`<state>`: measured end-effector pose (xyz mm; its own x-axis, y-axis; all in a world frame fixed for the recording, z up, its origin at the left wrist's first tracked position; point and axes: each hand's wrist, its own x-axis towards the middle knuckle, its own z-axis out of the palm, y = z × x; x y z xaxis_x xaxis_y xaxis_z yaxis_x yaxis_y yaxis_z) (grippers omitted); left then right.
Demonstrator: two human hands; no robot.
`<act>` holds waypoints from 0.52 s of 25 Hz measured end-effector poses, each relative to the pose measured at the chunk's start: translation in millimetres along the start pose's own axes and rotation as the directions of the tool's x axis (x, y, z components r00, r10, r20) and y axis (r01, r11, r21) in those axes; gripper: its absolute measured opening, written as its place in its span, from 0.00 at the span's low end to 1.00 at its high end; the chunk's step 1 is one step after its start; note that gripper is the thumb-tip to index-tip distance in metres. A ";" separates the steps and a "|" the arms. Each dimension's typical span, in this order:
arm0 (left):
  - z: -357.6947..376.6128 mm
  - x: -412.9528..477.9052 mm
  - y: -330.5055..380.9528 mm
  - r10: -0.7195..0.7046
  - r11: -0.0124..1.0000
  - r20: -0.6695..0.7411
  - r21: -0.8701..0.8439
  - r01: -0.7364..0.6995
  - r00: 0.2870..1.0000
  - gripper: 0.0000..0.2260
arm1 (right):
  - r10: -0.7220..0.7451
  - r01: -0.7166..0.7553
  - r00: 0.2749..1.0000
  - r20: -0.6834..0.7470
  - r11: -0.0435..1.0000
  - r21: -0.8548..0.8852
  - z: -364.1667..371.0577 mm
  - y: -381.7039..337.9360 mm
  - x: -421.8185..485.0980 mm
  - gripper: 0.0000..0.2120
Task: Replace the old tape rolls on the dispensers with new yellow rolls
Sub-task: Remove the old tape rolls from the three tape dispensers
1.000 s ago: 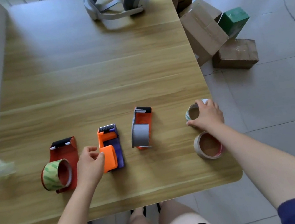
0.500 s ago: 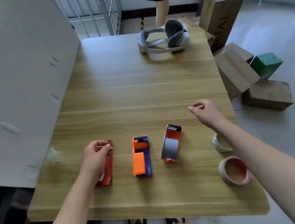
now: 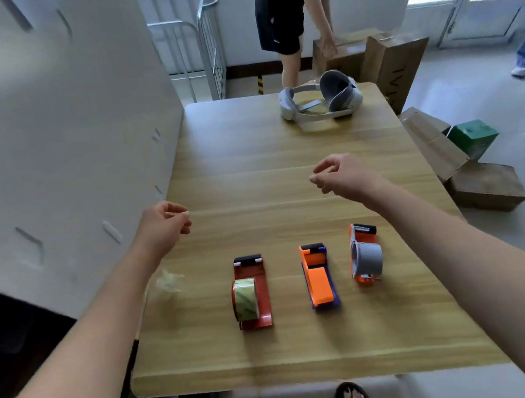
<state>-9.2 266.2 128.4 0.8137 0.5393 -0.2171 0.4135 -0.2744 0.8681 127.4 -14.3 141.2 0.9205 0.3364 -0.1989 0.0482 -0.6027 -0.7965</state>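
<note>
Three tape dispensers lie in a row near the front of the wooden table (image 3: 250, 173). The red dispenser (image 3: 254, 269) on the left carries a green-yellow patterned roll (image 3: 245, 298). No roll is on the orange and blue dispenser (image 3: 318, 280) in the middle. The orange-red dispenser (image 3: 362, 232) on the right carries a grey roll (image 3: 366, 257). My left hand (image 3: 165, 225) and my right hand (image 3: 340, 175) hover above the table beyond the row, fingers loosely curled, holding nothing. I see no loose rolls; my right forearm covers the table's right front.
A crumpled wad of clear tape (image 3: 169, 282) lies left of the red dispenser. A grey headset (image 3: 320, 98) sits at the far end. A white partition (image 3: 54, 146) borders the left edge. Cardboard boxes (image 3: 484, 186) and a green box (image 3: 473, 137) lie on the floor right. A person (image 3: 287, 3) bends over boxes behind.
Both hands have lifted off the dispensers and the loose rolls and moved farther out over the table. The view has tilted up; the loose rolls at the right edge no longer show.
</note>
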 end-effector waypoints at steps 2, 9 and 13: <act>-17.5 1.9 -10.1 -0.011 1.000 0.042 0.011 0.010 0.999 0.06 | 0.019 -0.019 1.000 0.003 0.999 0.040 22.7 -13.0 -14.2 0.11; -12.1 -15.7 -74.7 -0.148 0.988 0.296 0.091 0.126 0.944 0.07 | 0.196 -0.198 0.980 0.024 0.975 0.099 89.8 -12.4 -58.2 0.07; 7.3 -25.6 -108.8 -0.248 0.969 0.325 0.099 0.228 0.913 0.06 | 0.291 -0.298 0.954 0.077 0.950 0.094 121.9 14.1 -70.6 0.05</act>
<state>-72.1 276.5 36.3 0.7727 0.3019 -0.5584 0.6265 -0.2217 0.7472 15.8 41.7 74.4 0.8620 0.2008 -0.4655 -0.2646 -0.6050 -0.7510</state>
